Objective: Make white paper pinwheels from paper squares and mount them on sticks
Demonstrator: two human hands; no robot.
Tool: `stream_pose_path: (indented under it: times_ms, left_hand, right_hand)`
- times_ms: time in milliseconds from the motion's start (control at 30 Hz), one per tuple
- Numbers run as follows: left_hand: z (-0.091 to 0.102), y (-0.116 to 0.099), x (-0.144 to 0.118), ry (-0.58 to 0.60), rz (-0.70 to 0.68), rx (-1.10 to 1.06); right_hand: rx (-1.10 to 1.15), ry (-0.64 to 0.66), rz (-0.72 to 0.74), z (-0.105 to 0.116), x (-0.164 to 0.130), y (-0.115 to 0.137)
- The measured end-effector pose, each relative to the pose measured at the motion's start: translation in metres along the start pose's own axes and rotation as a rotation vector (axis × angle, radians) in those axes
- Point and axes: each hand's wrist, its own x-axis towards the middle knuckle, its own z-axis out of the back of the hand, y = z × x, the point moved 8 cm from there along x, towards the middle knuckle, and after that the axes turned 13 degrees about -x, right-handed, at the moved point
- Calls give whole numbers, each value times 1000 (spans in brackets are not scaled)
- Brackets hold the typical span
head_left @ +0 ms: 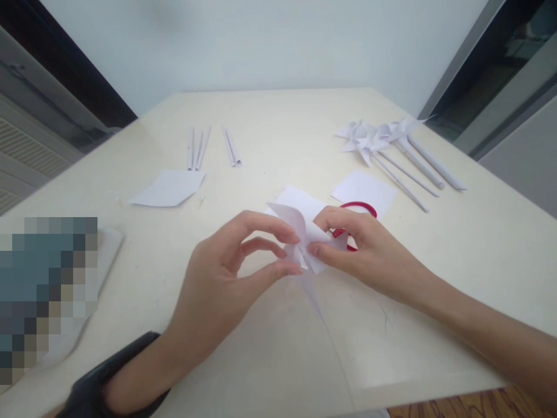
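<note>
My left hand [226,273] and my right hand [361,249] meet over the middle of the cream table [278,128], both pinching a white folded paper pinwheel head [304,232]. The left thumb and fingers grip its left flaps, while the right thumb and forefinger hold its right side. One pointed flap hangs down toward me. Red-handled scissors [361,206] lie just behind my right hand, partly hidden by it.
Finished white paper pinwheels on rolled sticks [391,151] lie at the back right. Several rolled paper sticks [204,148] lie at the back left, with a white paper sheet [169,188] in front of them. Another white square [363,191] sits near the scissors. A blurred patch covers the left edge.
</note>
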Motion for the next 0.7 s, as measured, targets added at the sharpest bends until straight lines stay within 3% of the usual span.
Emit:
stream_pose_path:
  times_ms: [167,367,533,700]
  left_hand:
    - [7,20,8,29,151,-219]
    - [10,37,11,117,324,-268]
    - [9,45,12,264,479,-232]
    - [7,51,8,443,531,-273]
  right_hand:
    - [-19,9,-10,-1,-1,-1]
    - [-18,26,-27,-2,-2,-3]
    - [-17,31,-12,-1,-1,-1]
    - [10,43,8,-2,-1,1]
